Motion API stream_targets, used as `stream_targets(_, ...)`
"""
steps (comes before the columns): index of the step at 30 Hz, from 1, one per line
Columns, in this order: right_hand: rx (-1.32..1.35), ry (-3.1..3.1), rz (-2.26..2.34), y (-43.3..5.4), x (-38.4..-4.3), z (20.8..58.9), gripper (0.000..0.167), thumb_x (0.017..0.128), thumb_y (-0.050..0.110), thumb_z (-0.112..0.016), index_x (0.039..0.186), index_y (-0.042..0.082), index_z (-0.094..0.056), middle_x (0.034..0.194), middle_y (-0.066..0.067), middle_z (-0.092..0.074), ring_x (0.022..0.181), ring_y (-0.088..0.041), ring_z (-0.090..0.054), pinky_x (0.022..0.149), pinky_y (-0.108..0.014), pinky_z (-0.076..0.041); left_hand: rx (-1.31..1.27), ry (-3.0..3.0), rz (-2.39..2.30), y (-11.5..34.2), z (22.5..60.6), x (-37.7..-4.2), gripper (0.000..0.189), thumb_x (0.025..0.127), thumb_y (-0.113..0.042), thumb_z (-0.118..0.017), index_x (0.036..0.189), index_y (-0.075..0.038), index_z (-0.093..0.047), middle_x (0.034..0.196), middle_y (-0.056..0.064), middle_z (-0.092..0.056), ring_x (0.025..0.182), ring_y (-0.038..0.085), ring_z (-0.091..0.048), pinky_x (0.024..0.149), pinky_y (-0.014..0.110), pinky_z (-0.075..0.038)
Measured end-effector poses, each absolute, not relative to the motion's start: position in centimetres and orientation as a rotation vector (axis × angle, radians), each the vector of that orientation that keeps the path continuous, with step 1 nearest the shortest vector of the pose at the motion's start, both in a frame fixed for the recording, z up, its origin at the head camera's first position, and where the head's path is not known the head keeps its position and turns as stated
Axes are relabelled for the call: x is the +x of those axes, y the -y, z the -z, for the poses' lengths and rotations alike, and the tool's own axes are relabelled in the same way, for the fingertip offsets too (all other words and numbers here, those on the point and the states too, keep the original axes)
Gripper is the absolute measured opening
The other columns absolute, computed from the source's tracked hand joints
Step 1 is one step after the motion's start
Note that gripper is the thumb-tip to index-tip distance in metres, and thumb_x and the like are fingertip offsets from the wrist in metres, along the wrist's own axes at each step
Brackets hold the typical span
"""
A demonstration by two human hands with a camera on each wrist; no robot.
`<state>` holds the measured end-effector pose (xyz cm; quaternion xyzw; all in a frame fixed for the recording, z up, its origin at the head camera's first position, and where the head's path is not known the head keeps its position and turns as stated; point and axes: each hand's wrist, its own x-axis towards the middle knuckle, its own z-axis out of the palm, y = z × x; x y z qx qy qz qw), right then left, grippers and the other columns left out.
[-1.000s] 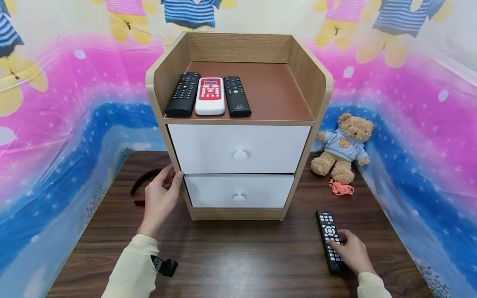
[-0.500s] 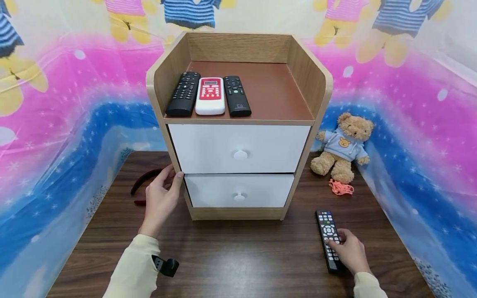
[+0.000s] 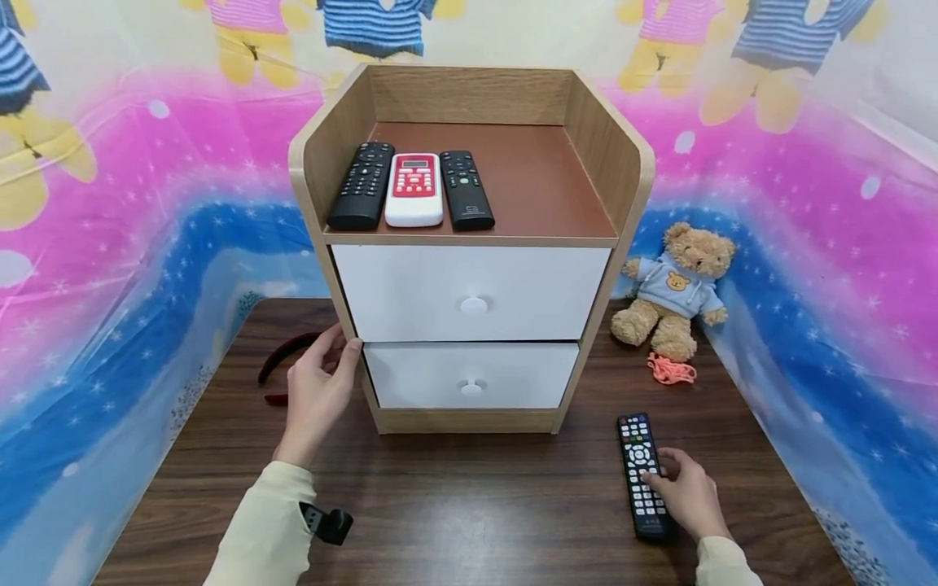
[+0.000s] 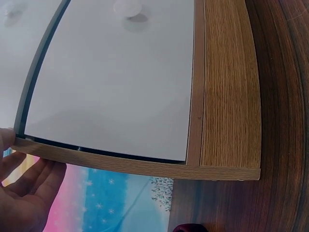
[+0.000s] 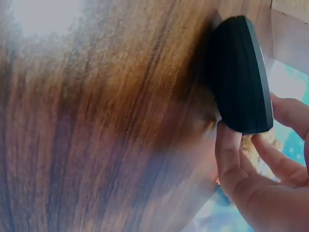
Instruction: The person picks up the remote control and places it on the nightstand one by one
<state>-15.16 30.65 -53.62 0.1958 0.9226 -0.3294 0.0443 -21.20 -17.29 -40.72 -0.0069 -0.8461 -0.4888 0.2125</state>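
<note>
My left hand (image 3: 320,391) holds the left front edge of a wood-framed drawer cabinet (image 3: 469,421). Its thumb lies on the front edge and the fingers are against the outer side, as the left wrist view shows too. At the right, my right hand (image 3: 692,492) grips a long black remote control (image 3: 639,456) between thumb and fingers, buttons upward. In the right wrist view the remote (image 5: 239,77) appears raised off the table. On the cabinet's brown top lie a black remote (image 3: 362,185), a white and red remote (image 3: 414,191) and a shorter black remote (image 3: 466,191), side by side.
Two white drawers, an upper one (image 3: 410,289) and a lower one (image 3: 418,374), stand closed. A teddy bear (image 3: 680,285) sits right of the cabinet, with coral-coloured cord (image 3: 670,369) by its feet. A dark red band (image 3: 282,354) lies behind my left hand. Printed cloth surrounds the table.
The remote in my right hand has shifted slightly left and turned a little. My left hand stays at the cabinet edge.
</note>
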Motion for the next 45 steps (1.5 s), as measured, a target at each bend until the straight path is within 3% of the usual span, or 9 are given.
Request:
stream_targets(10, 0.530, -2.824, 1.146, -30.8, -14.6, 53.6, 0.050, 0.090, 0.014, -0.072, 0.133, -0.004, -0.054, 0.111, -0.030, -0.066, 0.102, -0.041, -0.067, 0.083, -0.053, -0.053, -0.032, 2.335, 1.367, 17.3, 40.8, -21.2, 0.047, 0.102, -0.034, -0.057, 0.140, -0.007, -0.057, 0.121, 0.015, -0.068, 0.104, 0.023, -0.065, 0.075, 0.006, -0.042)
stream_targets(19, 0.512, -2.832, 1.273, -30.1, -14.2, 50.7, 0.048, 0.094, 0.024, -0.069, 0.133, 0.001, -0.057, 0.120, -0.028, -0.064, 0.105, -0.038, -0.064, 0.078, -0.045, -0.055, -0.031, 2.337, 1.361, 17.3, 40.8, -21.3, 0.047, 0.102, -0.034, -0.056, 0.140, -0.006, -0.056, 0.120, 0.016, -0.068, 0.105, 0.024, -0.065, 0.078, 0.011, -0.044)
stream_targets(23, 0.444, -2.923, 1.294, -29.5, -13.7, 47.6, 0.048, 0.094, 0.029, -0.069, 0.133, 0.003, -0.058, 0.115, -0.023, -0.067, 0.099, -0.029, -0.065, 0.073, -0.033, -0.053, -0.032, 2.342, 1.358, 17.2, 40.8, -21.3, 0.047, 0.102, -0.034, -0.056, 0.140, -0.006, -0.056, 0.120, 0.016, -0.068, 0.105, 0.025, -0.065, 0.078, 0.011, -0.044)
stream_targets(28, 0.314, -3.090, 1.352, -28.3, -12.9, 42.8, 0.045, 0.094, 0.032, -0.071, 0.131, 0.008, -0.062, 0.111, -0.016, -0.070, 0.089, -0.002, -0.062, 0.071, -0.017, -0.049, -0.024, 2.335, 1.371, 17.2, 40.8, -21.3, 0.046, 0.102, -0.033, -0.056, 0.139, -0.006, -0.057, 0.119, 0.016, -0.068, 0.104, 0.024, -0.065, 0.076, 0.006, -0.042)
stream_targets(31, 0.230, -3.138, 1.466, -27.5, -12.2, 39.8, 0.042, 0.093, 0.028, -0.072, 0.129, 0.010, -0.063, 0.108, -0.011, -0.071, 0.084, 0.007, -0.061, 0.069, -0.014, -0.050, -0.016, 2.330, 1.379, 17.3, 40.9, -21.2, 0.046, 0.102, -0.033, -0.057, 0.139, -0.006, -0.057, 0.119, 0.015, -0.068, 0.104, 0.023, -0.065, 0.075, 0.005, -0.041)
stream_targets(37, 0.140, -3.113, 1.755, -25.2, -10.2, 34.0, 0.040, 0.090, 0.017, -0.075, 0.128, 0.010, -0.065, 0.103, 0.009, -0.072, 0.083, -0.006, -0.070, 0.066, -0.021, -0.056, -0.026, 2.331, 1.381, 17.2, 40.9, -21.2, 0.045, 0.102, -0.032, -0.057, 0.139, -0.007, -0.057, 0.119, 0.015, -0.068, 0.103, 0.024, -0.065, 0.074, 0.005, -0.042)
stream_targets(45, -0.017, -3.118, 1.907, -21.8, -9.6, 26.9, 0.037, 0.089, 0.014, -0.076, 0.125, 0.012, -0.068, 0.108, 0.000, -0.073, 0.090, -0.012, -0.070, 0.068, -0.019, -0.055, -0.022, 2.336, 1.360, 17.1, 40.8, -21.2, 0.044, 0.102, -0.031, -0.056, 0.138, -0.005, -0.058, 0.118, 0.016, -0.068, 0.103, 0.025, -0.065, 0.076, 0.006, -0.041)
